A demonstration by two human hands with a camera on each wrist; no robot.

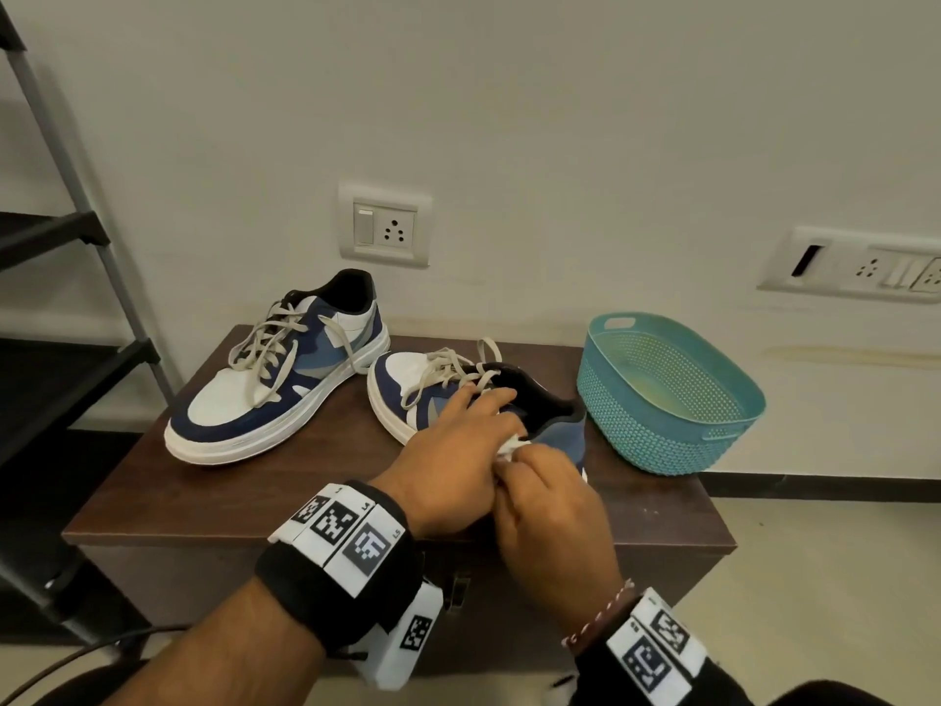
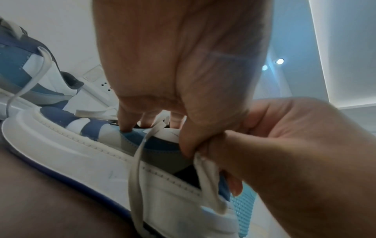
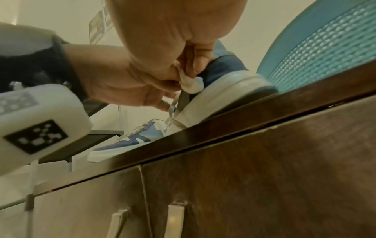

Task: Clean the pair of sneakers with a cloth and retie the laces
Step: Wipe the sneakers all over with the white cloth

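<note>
Nearest me, my right hand (image 1: 552,507) pinches a small white cloth (image 1: 514,445) against the side of the near sneaker (image 1: 407,394), by its heel. The right wrist view shows what the head view hides: the cloth (image 3: 191,83) bunched between thumb and fingers, touching the white sole. My left hand (image 1: 458,450) rests on that sneaker's top; the left wrist view shows its fingers (image 2: 126,116) curled down into the opening by the loose laces (image 2: 138,154). Both sit on the brown cabinet (image 1: 203,501). Further left lies the other sneaker (image 1: 275,369), laces untied. A teal basket (image 1: 672,394) stands just right of the near sneaker, by the wall.
</note>
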